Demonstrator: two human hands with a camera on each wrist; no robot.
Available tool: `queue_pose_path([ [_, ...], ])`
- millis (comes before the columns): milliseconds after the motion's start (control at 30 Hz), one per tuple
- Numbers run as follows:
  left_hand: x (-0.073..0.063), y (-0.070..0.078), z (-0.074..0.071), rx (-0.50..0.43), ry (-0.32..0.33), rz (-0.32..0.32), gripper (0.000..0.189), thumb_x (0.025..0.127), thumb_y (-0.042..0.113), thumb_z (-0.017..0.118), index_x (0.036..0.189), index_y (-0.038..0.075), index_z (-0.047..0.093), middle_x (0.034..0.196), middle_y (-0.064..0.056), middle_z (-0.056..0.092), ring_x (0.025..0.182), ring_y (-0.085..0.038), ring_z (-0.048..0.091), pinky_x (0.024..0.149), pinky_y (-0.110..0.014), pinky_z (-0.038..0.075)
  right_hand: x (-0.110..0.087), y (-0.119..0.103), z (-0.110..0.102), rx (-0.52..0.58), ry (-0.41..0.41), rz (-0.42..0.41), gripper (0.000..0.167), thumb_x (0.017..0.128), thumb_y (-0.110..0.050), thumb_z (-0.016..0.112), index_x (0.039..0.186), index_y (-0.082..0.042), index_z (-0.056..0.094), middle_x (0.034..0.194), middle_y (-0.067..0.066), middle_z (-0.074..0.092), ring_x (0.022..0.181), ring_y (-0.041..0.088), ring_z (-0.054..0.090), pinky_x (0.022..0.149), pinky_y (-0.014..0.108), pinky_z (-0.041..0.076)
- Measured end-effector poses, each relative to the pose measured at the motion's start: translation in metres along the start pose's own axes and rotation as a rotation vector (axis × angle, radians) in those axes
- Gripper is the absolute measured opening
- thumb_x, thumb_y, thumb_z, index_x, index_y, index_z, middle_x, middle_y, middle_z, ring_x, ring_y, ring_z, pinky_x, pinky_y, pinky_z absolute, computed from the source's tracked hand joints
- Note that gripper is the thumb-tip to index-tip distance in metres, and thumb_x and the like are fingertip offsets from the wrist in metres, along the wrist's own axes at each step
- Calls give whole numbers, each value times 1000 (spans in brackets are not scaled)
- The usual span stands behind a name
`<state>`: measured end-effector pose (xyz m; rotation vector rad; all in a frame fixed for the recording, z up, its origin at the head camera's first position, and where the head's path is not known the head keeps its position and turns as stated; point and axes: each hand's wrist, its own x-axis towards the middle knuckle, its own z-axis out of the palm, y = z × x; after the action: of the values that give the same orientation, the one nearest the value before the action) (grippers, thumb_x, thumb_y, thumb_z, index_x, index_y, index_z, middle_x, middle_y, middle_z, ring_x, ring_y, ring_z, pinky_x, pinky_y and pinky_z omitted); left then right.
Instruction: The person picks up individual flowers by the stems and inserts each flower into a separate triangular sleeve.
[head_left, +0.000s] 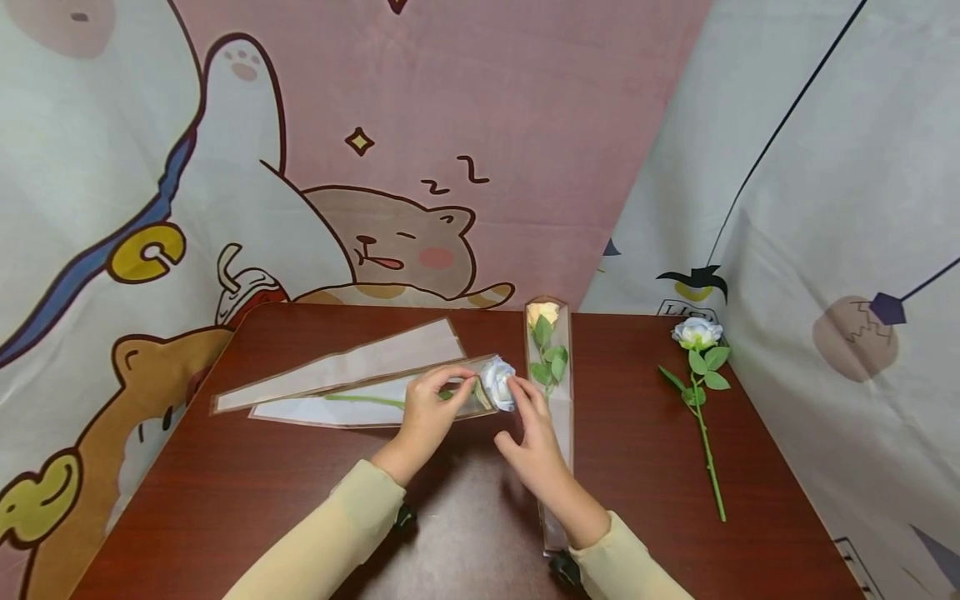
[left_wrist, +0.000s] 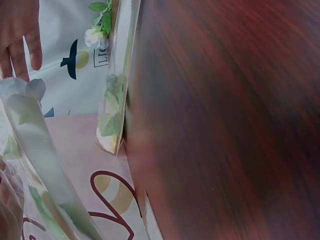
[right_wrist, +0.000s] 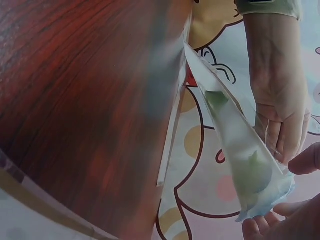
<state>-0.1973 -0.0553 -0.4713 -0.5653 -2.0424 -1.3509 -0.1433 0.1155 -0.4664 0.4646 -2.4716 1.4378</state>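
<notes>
While One Unit Appears Complete, a Second Is Part-Way

Head view: the blue-white rose (head_left: 498,384) has its stem inside a clear sleeve (head_left: 288,411) and its bloom at the mouth. The left hand (head_left: 427,408) pinches the sleeve edge; the right hand (head_left: 538,446) sets extended fingers against the bloom, thumb apart. A cream rose (head_left: 543,314) lies in a second sleeve (head_left: 557,442), apparently done. Apparently left: seating this bloom, then the loose rose (head_left: 697,334) at far right; a flat sleeve (head_left: 360,363) shows no flower.

Left wrist view: right-hand fingers are straight; left-hand grip cannot be told.

Right wrist view: the bloom protrudes from the sleeve.
</notes>
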Motion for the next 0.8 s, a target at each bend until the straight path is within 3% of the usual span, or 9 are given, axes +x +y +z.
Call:
queue_pose_path([
  [233,2,2,0,10,-6,19,6,82,12,73,88,10,74,88,-1,73,84,-14,69,71,-28,57,2,-1,7,1,-15,-14,75,70,3,58,142,-1,38,144,12,37,129,32,38,98,51,39],
  [500,4,1,-2,17,21,43,6,82,10,74,88,9,74,88,-2,74,83,-15,69,72,-27,57,0,0,4,13,-27,28,74,71,3,57,143,-2,38,145,12,35,128,31,38,97,50,39],
  [800,5,3,-2,8,11,25,6,83,13,72,89,12,74,90,-1,74,86,-13,69,75,-23,56,-2,1,1,7,-23,21,72,72,3,58,142,-2,39,143,13,36,127,32,39,96,50,39],
])
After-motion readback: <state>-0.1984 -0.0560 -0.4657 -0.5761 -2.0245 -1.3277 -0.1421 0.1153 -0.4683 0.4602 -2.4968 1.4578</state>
